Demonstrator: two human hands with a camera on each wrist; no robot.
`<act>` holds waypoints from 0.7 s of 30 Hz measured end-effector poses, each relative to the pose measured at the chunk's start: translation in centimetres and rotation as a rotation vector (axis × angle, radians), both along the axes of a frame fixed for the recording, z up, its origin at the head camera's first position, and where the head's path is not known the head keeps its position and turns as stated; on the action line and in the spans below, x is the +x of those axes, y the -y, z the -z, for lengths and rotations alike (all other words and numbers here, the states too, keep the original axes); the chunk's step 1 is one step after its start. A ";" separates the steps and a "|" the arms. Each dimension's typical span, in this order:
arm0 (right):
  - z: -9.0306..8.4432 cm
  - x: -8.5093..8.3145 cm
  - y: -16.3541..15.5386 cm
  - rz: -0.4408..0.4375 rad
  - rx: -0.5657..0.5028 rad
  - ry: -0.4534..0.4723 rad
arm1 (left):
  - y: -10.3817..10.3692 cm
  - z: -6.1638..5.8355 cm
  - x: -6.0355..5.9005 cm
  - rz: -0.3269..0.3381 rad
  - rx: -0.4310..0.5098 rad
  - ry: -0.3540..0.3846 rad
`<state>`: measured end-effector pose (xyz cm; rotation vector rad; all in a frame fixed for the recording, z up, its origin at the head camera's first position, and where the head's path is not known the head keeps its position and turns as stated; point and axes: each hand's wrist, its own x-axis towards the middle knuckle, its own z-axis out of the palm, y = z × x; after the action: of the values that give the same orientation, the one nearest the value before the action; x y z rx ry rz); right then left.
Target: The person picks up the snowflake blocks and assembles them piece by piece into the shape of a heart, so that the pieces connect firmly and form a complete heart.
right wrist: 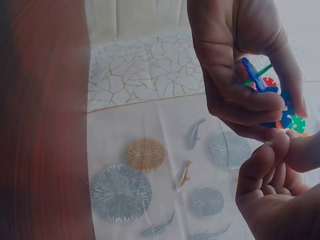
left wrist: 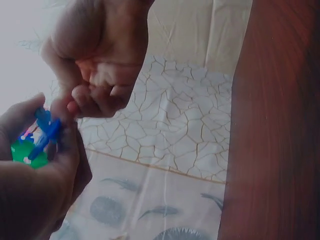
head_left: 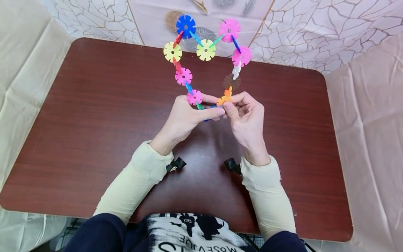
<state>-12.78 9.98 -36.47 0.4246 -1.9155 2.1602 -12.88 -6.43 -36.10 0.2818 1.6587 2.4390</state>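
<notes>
Both hands hold a loop of snap-together discs up above the table, its top toward the far wall covering. The left hand pinches the loop's near end just below a pink disc, fingers curled round a blue disc with a green disc in the palm. The right hand pinches the other end at the orange disc, thumb and forefinger tight on it. The two ends meet between the thumbs, so the step in hand looks like joining them. To do it well, I judge that each hand should grip close to its slot, turn one disc edge-on to the other so the notches cross, then press straight together rather than twist. Bending the loop too hard could pop the links higher up.
</notes>
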 end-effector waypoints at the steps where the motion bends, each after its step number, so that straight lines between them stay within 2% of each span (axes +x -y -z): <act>1: 0.1 -0.1 0.0 0.004 -0.001 -0.002 | 0.1 0.0 -0.1 0.022 0.018 0.009; 5: 0.3 -0.3 -0.1 0.006 0.001 -0.002 | 0.9 0.2 -0.4 0.091 0.133 0.086; 7: 0.5 -0.4 -0.2 0.011 0.019 -0.005 | 1.3 0.2 -0.5 0.103 0.160 0.105; 10: 0.7 -0.6 -0.4 0.019 0.036 0.002 | 1.8 0.3 -0.5 0.088 0.126 0.097; 16: 1.0 -0.9 -0.5 -0.006 0.012 0.033 | 1.8 0.4 -0.6 0.095 -0.002 0.026; 21: 1.1 -0.9 -0.3 -0.055 -0.026 0.026 | 1.3 0.3 -0.7 0.078 0.023 0.037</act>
<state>-13.72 10.28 -37.55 0.4516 -1.9089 2.2333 -13.61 -7.73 -36.44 0.2966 1.5755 2.3931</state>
